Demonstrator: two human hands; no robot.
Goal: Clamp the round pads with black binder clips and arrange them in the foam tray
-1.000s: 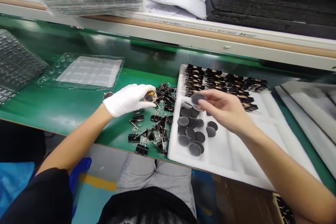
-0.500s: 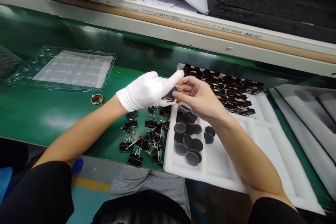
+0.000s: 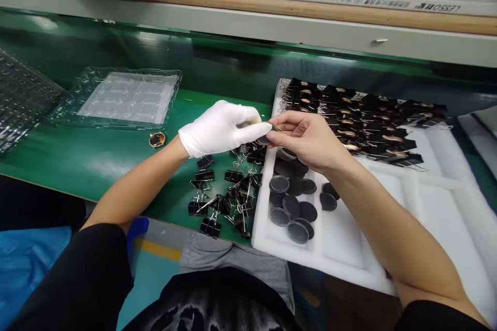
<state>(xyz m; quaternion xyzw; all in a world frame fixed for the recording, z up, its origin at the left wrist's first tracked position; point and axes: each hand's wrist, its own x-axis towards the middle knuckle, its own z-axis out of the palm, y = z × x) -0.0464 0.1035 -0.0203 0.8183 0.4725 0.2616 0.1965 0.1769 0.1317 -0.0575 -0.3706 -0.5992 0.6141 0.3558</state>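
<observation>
My left hand (image 3: 223,128), in a white glove, is closed around the edge of a dark round disc (image 3: 264,139). Bare, my right hand (image 3: 308,140) pinches the same disc from the other side with thumb and fingers. Much of the disc is covered by the fingers, so I cannot tell whether another part lies beneath it. Below the hands, black binder clips (image 3: 210,226) lie in a loose heap. Several similar dark discs (image 3: 298,231) rest in the near left compartment of a white foam tray (image 3: 337,264).
Rows of binder clips clamped on gold-edged round pieces (image 3: 351,134) fill the tray's back. A gold-rimmed watch head (image 3: 157,139) lies on the green table (image 3: 101,165), near a clear plastic blister tray (image 3: 128,97). A shelf edge (image 3: 248,18) runs across behind.
My left thumb has come down onto the disc's edge, and the gloved fingers have closed in. The right hand keeps its pinch. The camera view has shifted.
</observation>
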